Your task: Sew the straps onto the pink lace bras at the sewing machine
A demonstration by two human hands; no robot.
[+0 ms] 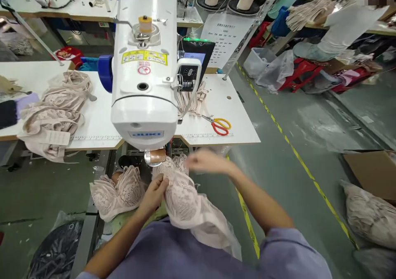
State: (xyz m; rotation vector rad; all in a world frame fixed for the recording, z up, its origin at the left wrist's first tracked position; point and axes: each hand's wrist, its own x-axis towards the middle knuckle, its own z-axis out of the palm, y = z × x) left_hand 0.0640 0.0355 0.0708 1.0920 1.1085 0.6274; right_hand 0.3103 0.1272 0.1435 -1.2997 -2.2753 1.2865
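A white sewing machine [144,64] stands over the table [241,122], its head hanging toward me. Below its needle end lies a pale pink lace bra [182,200]. My left hand [154,194] is closed in a pinch on the bra's lace edge, just under the machine's head. My right hand [206,162] is blurred by motion, hovering over the bra's far side near the table's front edge; its fingers look stretched out, but I cannot make them out surely. Another lace cup [117,192] lies to the left of my left hand.
A heap of pink bras [55,109] rests on the table's left part. Red-and-yellow scissors [220,125] lie on its right part by more straps. A control panel [189,73] sits beside the machine. A yellow floor line [297,155] runs right; a seated person [340,31] works far right. Bagged garments [368,217] lie by a cardboard box.
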